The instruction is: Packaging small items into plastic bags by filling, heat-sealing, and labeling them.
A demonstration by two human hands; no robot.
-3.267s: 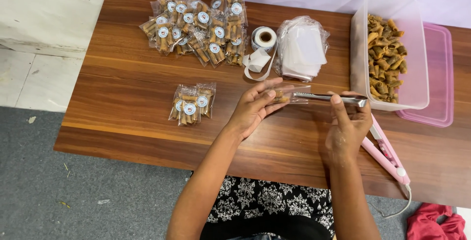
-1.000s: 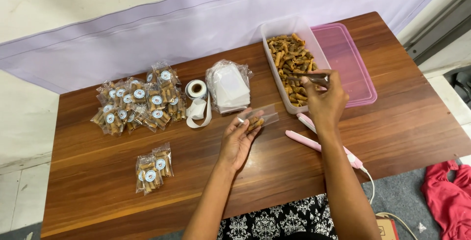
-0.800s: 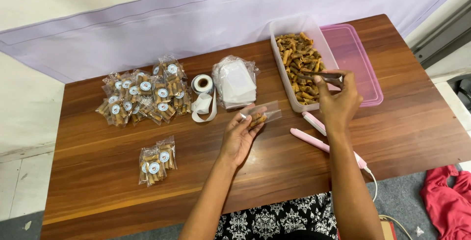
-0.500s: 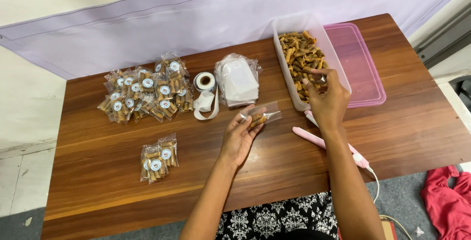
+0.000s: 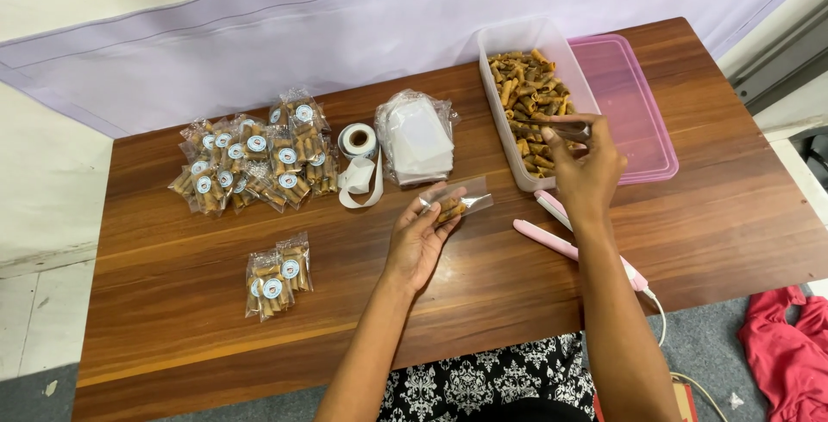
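Note:
My left hand (image 5: 421, 239) lies palm up on the wooden table (image 5: 517, 301), shut on a small clear plastic bag (image 5: 457, 204) with a few brown snack pieces inside. My right hand (image 5: 586, 172) is shut on metal tongs (image 5: 567, 127), whose tips are over the near end of a clear plastic tub (image 5: 520, 35) full of brown rolled snacks (image 5: 526, 94). The tongs are about a hand's width to the right of the bag.
A pink lid (image 5: 636, 103) lies under the tub's right side. A pink hand sealer (image 5: 569, 245) with a cord lies near my right wrist. A stack of empty bags (image 5: 418, 137), a sticker roll (image 5: 356, 139), many packed bags (image 5: 250, 163) and two more (image 5: 278, 275) sit to the left.
My right hand has taken the tongs from the small bag over to the snack tub. My left hand has kept the bag in place on the table.

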